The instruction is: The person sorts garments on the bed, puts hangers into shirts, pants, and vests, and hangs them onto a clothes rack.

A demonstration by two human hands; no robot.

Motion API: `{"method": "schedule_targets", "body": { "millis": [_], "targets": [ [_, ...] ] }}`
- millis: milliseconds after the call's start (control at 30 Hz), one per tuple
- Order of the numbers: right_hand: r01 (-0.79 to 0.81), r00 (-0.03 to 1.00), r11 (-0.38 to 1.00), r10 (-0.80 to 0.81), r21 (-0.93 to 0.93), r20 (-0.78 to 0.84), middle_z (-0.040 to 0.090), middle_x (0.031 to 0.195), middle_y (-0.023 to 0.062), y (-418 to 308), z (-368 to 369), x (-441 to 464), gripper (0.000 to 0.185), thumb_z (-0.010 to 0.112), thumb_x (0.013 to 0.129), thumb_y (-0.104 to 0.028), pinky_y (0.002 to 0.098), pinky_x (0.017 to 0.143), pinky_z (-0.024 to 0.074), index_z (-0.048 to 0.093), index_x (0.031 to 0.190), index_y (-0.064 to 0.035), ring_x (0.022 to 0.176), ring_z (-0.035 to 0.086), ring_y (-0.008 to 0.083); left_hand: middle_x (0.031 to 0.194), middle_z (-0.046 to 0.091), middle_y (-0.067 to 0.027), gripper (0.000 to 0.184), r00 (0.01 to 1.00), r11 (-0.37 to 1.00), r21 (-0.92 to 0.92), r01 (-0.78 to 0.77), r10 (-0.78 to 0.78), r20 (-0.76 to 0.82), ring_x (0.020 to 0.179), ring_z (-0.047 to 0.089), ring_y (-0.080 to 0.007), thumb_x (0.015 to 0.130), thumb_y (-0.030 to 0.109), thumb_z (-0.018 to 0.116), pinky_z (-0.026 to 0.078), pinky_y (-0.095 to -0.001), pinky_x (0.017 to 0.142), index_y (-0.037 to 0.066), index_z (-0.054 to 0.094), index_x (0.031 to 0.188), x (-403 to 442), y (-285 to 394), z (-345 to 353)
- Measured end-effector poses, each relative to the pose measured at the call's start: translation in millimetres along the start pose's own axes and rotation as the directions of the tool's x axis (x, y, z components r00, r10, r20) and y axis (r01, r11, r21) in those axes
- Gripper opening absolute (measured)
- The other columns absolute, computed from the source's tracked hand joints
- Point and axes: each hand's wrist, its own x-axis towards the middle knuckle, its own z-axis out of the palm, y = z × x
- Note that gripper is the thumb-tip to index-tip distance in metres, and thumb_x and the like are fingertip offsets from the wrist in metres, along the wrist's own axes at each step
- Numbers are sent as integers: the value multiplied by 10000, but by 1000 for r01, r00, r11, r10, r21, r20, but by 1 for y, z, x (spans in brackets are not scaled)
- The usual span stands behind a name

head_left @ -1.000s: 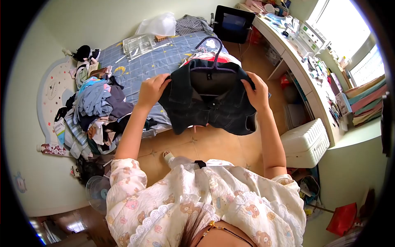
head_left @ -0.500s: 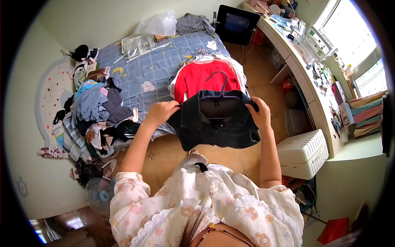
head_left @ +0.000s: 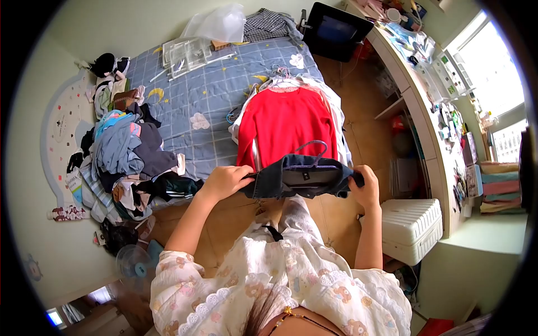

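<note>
Holding between pinching fingers of left hand [head_left: 221, 183] and right hand [head_left: 367, 187] a dark-blue denim collared garment [head_left: 305, 187] on a purple hanger [head_left: 305, 167], now lowered before the blue checked bed [head_left: 193, 140], thereby exposing more of a red long-sleeved top [head_left: 291, 123].

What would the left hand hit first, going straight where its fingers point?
Likely the dark denim garment the left hand holds; beyond, perhaps the red top, though depth is unclear.

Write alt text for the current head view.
A person's left hand and right hand hold a dark denim garment on a hanger. Beyond it, a red top lies on a blue bed, with a clothes heap at left.
</note>
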Motion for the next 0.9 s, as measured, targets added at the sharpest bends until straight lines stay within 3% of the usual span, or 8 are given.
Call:
{"method": "schedule_targets", "body": {
  "millis": [67,200,333,467,500,567,633,900],
  "targets": [
    [-16,1000,1000,17,7,-26,575,813,149,8,0,29,241,690,675,-24,355,701,481,569,883,-11,762,577,332,772,641,-93,272,996,991,-93,92,-93,-4,722,637,-305,818,149,673,491,-378,601,92,485,1007,17,-6,0],
    [-49,997,998,51,45,-59,598,837,146,40,13,96,258,704,691,-28,343,721,491,576,914,-10,781,601,308,853,574,-110,168,995,991,-93,94,-97,-25,802,598,-336,839,37,578,474,-410,658,79,493,978,64,-34,9],
    [8,1000,999,-9,43,15,606,836,145,85,31,178,261,702,712,-64,344,726,494,576,934,-8,779,609,303,880,572,-104,95,987,987,-28,161,-162,-19,834,594,-336,818,24,566,475,-420,680,77,544,894,127,-59,9],
    [-65,994,997,67,-28,89,592,975,171,159,93,273,317,700,754,-133,369,821,471,564,1011,-7,930,575,325,906,570,-100,94,952,956,-7,292,-292,-96,858,588,-323,834,54,577,467,-414,729,75,530,913,206,-127,32],
    [-31,998,996,36,-79,55,578,1041,181,173,115,295,350,700,768,-156,382,868,454,559,1052,-8,999,550,338,1037,553,-99,231,901,884,197,424,-391,-188,978,548,-302,847,127,608,445,-408,814,108,552,1070,222,-149,52],
    [108,992,983,-117,-148,-53,532,1150,187,191,154,326,427,700,782,-171,408,943,404,532,1143,-17,1108,482,364,1370,406,-127,724,786,649,445,618,-528,-321,1296,359,-307,798,266,696,271,-560,1051,225,346,1431,249,-164,70],
    [78,996,997,-77,4,-38,524,1180,181,189,178,344,451,689,793,-165,421,972,380,519,1186,-24,1130,468,378,1411,361,-132,747,762,666,374,646,-524,-381,1352,289,-313,796,262,698,181,-598,1087,221,323,1442,274,-161,71],
    [-84,993,995,79,51,91,542,1149,171,224,205,312,355,618,805,-87,422,950,399,551,1150,-37,1108,493,362,1374,385,-124,740,738,638,376,672,-616,-276,1336,304,-302,789,253,699,164,-574,1096,179,338,1431,255,-171,100]
  ]
}}
